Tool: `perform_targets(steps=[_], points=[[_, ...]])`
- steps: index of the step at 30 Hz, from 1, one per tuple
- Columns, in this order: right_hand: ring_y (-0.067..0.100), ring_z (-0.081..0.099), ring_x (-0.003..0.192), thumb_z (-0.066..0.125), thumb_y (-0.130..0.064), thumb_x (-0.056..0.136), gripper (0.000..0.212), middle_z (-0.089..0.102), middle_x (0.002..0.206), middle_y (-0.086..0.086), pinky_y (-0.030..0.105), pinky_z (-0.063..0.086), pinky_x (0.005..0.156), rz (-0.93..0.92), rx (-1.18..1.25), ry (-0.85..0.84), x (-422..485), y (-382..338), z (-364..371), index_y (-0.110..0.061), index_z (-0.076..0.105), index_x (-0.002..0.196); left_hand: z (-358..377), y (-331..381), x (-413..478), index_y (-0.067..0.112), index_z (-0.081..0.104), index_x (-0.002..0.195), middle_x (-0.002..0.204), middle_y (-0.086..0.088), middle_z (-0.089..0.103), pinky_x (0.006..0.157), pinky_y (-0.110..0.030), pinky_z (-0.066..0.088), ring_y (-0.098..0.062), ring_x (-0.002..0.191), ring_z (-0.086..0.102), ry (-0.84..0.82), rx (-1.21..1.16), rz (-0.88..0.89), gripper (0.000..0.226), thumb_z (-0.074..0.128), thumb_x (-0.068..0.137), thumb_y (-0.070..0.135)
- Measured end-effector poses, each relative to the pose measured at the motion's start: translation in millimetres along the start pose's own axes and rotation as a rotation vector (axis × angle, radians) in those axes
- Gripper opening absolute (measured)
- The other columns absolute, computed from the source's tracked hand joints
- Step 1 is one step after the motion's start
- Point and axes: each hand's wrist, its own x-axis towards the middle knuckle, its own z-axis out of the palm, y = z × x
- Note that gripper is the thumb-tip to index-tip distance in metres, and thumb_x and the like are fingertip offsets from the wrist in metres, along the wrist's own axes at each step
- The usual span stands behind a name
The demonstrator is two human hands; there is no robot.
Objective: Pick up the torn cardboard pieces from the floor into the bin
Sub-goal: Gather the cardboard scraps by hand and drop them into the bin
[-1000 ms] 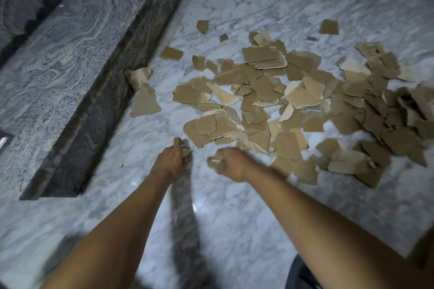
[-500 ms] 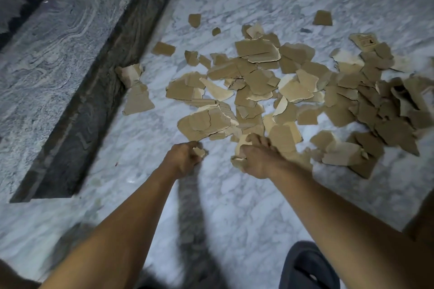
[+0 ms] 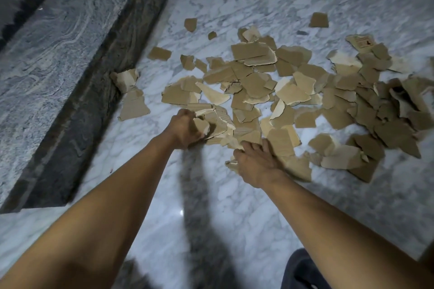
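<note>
Left hand [image 3: 184, 130] — gripping cardboard pieces [image 3: 254, 84].
</note>
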Motion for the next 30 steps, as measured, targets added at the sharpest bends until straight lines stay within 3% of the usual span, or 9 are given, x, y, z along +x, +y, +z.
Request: perform_targets(steps=[6, 11, 16, 18, 20, 23, 26, 28, 30], points=[[0.038, 0.041, 0.118, 0.064, -0.010, 0.082, 0.053, 0.038, 0.134, 0.012, 0.050, 0.034, 0.096, 0.006, 0.015, 0.180, -10, -3, 6, -0.019, 0.045, 0.132, 24, 14, 13, 0.029, 0.057, 0.124, 0.133, -0.003, 0.049, 0.099, -0.044, 0.045, -0.027, 0.126, 0.047, 0.013, 0.096, -0.010, 0.048, 0.070, 0.077, 0.033], [0.037, 0.050, 0.099, 0.067, 0.002, 0.072, 0.056, 0.045, 0.110, 0.011, 0.048, 0.050, 0.073, -0.031, 0.116, 0.277, -14, -3, 17, -0.023, 0.038, 0.112, 35, 14, -2, 0.020, 0.053, 0.125, 0.129, -0.010, 0.037, 0.096, -0.047, 0.040, -0.032, 0.120, 0.042, 0.178, 0.263, 0.037, 0.052, 0.072, 0.081, 0.039], [0.028, 0.061, 0.102, 0.075, -0.034, 0.079, 0.048, 0.061, 0.117, 0.001, 0.036, 0.053, 0.081, 0.142, 0.566, 0.050, -17, 29, -1, -0.032, 0.046, 0.117, 28, 13, -11, 0.013, 0.052, 0.124, 0.120, -0.014, 0.043, 0.087, -0.045, 0.047, -0.037, 0.101, 0.053, 0.184, 0.165, 0.050, 0.050, 0.070, 0.084, 0.036], [0.023, 0.067, 0.092, 0.078, -0.048, 0.070, 0.057, 0.070, 0.114, 0.002, 0.029, 0.055, 0.079, 0.248, 0.724, -0.101, -20, 54, -14, -0.031, 0.059, 0.121, 22, 16, -17, 0.013, 0.051, 0.124, 0.118, -0.012, 0.048, 0.082, -0.042, 0.047, -0.036, 0.099, 0.056, 0.199, 0.083, 0.078, 0.046, 0.069, 0.085, 0.029], [0.022, 0.066, 0.103, 0.081, -0.049, 0.067, 0.069, 0.068, 0.121, 0.001, 0.031, 0.055, 0.089, 0.328, 0.763, -0.197, -25, 88, -27, -0.022, 0.060, 0.128, 12, 21, -21, 0.013, 0.048, 0.124, 0.116, -0.010, 0.054, 0.077, -0.036, 0.043, -0.033, 0.100, 0.057, 0.223, 0.000, 0.072, 0.044, 0.067, 0.086, 0.024], [0.027, 0.066, 0.105, 0.079, -0.067, 0.051, 0.088, 0.070, 0.111, 0.001, 0.038, 0.053, 0.094, 0.499, 0.815, -0.150, -36, 141, -35, -0.020, 0.062, 0.124, -5, 34, -24, 0.018, 0.036, 0.117, 0.101, -0.007, 0.060, 0.071, -0.035, 0.043, -0.033, 0.091, 0.060, 0.230, -0.082, 0.051, 0.047, 0.068, 0.085, 0.031], [0.030, 0.064, 0.108, 0.086, -0.041, 0.069, 0.071, 0.067, 0.115, 0.008, 0.038, 0.053, 0.092, 0.635, 1.058, -0.053, -43, 168, -34, -0.009, 0.058, 0.126, -13, 53, -22, 0.023, 0.028, 0.124, 0.095, -0.006, 0.062, 0.067, -0.037, 0.054, -0.027, 0.082, 0.064, 0.106, -0.318, 0.004, 0.064, 0.074, 0.080, 0.032], [0.031, 0.057, 0.120, 0.085, -0.033, 0.075, 0.080, 0.058, 0.132, 0.009, 0.041, 0.049, 0.100, 0.671, 1.194, -0.053, -43, 170, -35, -0.007, 0.046, 0.140, -10, 67, -18, 0.023, 0.043, 0.126, 0.100, -0.003, 0.067, 0.077, -0.038, 0.057, -0.023, 0.088, 0.066, -0.071, -0.373, 0.047, 0.069, 0.078, 0.070, 0.044], [0.030, 0.053, 0.124, 0.083, -0.032, 0.079, 0.081, 0.053, 0.137, 0.008, 0.039, 0.046, 0.101, 0.640, 1.268, -0.076, -37, 161, -37, -0.010, 0.040, 0.144, 4, 83, -13, 0.020, 0.063, 0.109, 0.093, 0.001, 0.073, 0.083, -0.036, 0.056, -0.021, 0.088, 0.069, -0.246, -0.290, 0.106, 0.052, 0.078, 0.069, 0.050]])
